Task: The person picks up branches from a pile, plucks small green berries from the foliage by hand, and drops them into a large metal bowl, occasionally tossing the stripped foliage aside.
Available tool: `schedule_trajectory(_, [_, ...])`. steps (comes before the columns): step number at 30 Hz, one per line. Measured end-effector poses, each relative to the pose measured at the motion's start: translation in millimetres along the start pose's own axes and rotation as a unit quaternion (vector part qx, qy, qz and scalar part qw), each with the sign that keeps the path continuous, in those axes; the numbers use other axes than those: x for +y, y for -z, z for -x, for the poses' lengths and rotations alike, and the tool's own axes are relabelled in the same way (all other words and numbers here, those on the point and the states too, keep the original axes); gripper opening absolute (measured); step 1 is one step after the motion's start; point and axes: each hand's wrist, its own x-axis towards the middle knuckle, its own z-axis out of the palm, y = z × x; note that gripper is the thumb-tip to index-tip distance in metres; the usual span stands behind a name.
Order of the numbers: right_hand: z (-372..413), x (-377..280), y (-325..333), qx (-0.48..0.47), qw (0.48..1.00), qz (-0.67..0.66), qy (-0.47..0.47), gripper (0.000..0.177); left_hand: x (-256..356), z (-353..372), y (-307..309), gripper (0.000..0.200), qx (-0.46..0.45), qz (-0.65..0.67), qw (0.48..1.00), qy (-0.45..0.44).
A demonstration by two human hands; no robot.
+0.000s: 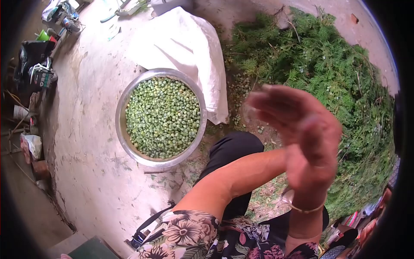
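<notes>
My right hand (pixel 317 166), with a bangle at the wrist, is raised and blurred in front of the green cuttings. Its fingers look stretched toward the left, and I see nothing held in them. From the floral sleeve, my left forearm (pixel 241 175) reaches across and passes behind the right hand, which hides the left hand's fingers. Left of both hands, a round metal basin (pixel 124 140) stands on the floor, full of small green berries (pixel 164 116). The large heap of leafy green branches (pixel 319 64) lies behind and to the right of the hands.
A white sack (pixel 181 36) lies against the basin's far side. Loose berries (pixel 239 86) are scattered between sack and heap. Dark equipment (pixel 39 73) and a clear bag (pixel 32 146) line the left wall. Colourful cloth (pixel 366 216) shows at the lower right.
</notes>
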Motion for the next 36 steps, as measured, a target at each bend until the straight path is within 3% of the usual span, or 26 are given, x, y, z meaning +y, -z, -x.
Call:
schedule_trajectory(4, [40.1, 11.9, 63.8, 0.177, 0.981, 0.064, 0.05, 0.061, -5.2, -7.4, 13.7, 0.018, -0.076, -0.099, 0.978, -0.165])
schedule_trajectory(5, [52.1, 10.8, 83.9, 0.227, 0.97, 0.043, 0.074, 0.046, -4.7, -11.3, 16.7, 0.019, -0.118, -0.111, 0.968, -0.192])
schedule_trajectory(6, [66.2, 9.4, 104.2, 0.277, 0.955, 0.026, 0.103, 0.032, 11.0, -5.1, -3.3, 0.021, -0.043, 0.019, 0.999, -0.004])
schedule_trajectory(7, [77.5, 12.4, 122.0, 0.308, 0.944, 0.051, 0.109, 0.032, 37.5, 3.7, -13.5, 0.023, 0.043, 0.128, 0.973, 0.189])
schedule_trajectory(9, [93.7, 26.7, 153.8, 0.393, 0.909, 0.099, 0.094, 0.019, 32.0, -7.4, -1.7, 0.027, -0.043, 0.142, 0.98, 0.131])
schedule_trajectory(10, [101.1, 34.0, 167.1, 0.415, 0.898, 0.106, 0.099, 0.019, 30.4, -13.5, 4.7, 0.028, -0.059, 0.144, 0.977, 0.143])
schedule_trajectory(12, [112.6, 50.5, 189.1, 0.416, 0.9, 0.126, -0.004, 0.01, 29.2, -19.2, 7.6, 0.03, -0.077, 0.134, 0.974, 0.168])
schedule_trajectory(13, [116.4, 58.6, 197.2, 0.433, 0.893, 0.123, -0.002, 0.01, 28.9, -17.7, 5.3, 0.033, -0.074, 0.155, 0.97, 0.169])
schedule_trajectory(15, [120.3, 73.1, 209.1, 0.361, 0.922, 0.136, -0.036, 0.007, 24.5, -16.4, -2.2, 0.036, -0.07, 0.166, 0.967, 0.181])
schedule_trajectory(19, [129.0, 90.2, 211.7, 0.36, 0.92, 0.154, -0.026, 0.008, 12.2, -18.0, -5.7, 0.038, -0.026, 0.179, 0.964, 0.192])
schedule_trajectory(21, [133.9, 89.4, 209.6, 0.319, 0.911, 0.26, 0.039, 0.011, 7.3, -18.9, -6.2, 0.038, -0.029, 0.19, 0.963, 0.187])
schedule_trajectory(23, [137.7, 93.2, 212.8, 0.307, 0.912, 0.267, 0.053, 0.013, 3.4, -20.3, -6.3, 0.038, -0.035, 0.189, 0.964, 0.185])
schedule_trajectory(25, [140.5, 98.7, 220.2, 0.304, 0.856, 0.391, 0.15, 0.016, 1.2, -21.9, -6.3, 0.037, -0.031, 0.198, 0.96, 0.194])
schedule_trajectory(26, [140.1, 98.0, 222.8, 0.305, 0.855, 0.391, 0.149, 0.016, 0.3, -22.3, -6.7, 0.037, -0.03, 0.197, 0.96, 0.195])
schedule_trajectory(28, [139.9, 94.8, 227.0, 0.3, 0.791, 0.494, 0.199, 0.016, -1.5, -22.3, -7.9, 0.035, -0.04, 0.198, 0.962, 0.181])
schedule_trajectory(32, [144.8, 100.7, 221.8, 0.268, 0.776, 0.528, 0.218, 0.017, -5.7, -22.6, -5.8, 0.035, -0.031, 0.205, 0.961, 0.182])
schedule_trajectory(34, [150.4, 106.9, 219.3, 0.223, 0.827, 0.507, 0.094, 0.02, -6.5, -23.5, -3.3, 0.035, -0.04, 0.207, 0.96, 0.184])
schedule_trajectory(36, [148.9, 109.1, 223.7, 0.233, 0.803, 0.546, 0.049, 0.022, -5.6, -22.9, -2.9, 0.035, -0.04, 0.202, 0.961, 0.183])
